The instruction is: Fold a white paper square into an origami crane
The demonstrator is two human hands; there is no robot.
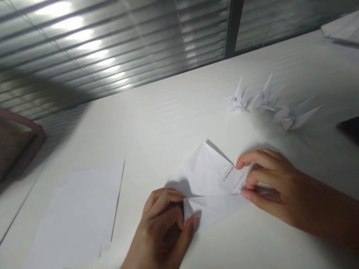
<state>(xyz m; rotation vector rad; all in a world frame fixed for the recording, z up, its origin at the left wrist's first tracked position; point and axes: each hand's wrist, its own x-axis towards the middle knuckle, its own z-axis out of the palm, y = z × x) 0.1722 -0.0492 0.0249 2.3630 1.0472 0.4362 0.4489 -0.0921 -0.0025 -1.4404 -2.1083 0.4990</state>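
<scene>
Sm. printed txt (228, 173) on folded wht paper (203, 173), too blurry to read.

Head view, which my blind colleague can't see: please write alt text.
Left hand and right hand hold a partly folded white paper on a white table. Three folded paper birds stand beyond the right hand; more paper lies left.

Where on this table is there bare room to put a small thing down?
The widest bare patch of the table lies between the blinds, the flat sheets and the folded paper. A narrower strip lies between the sheets and the left hand. It is crowded around the folded paper, where the right hand is too, and around the paper cranes.
</scene>
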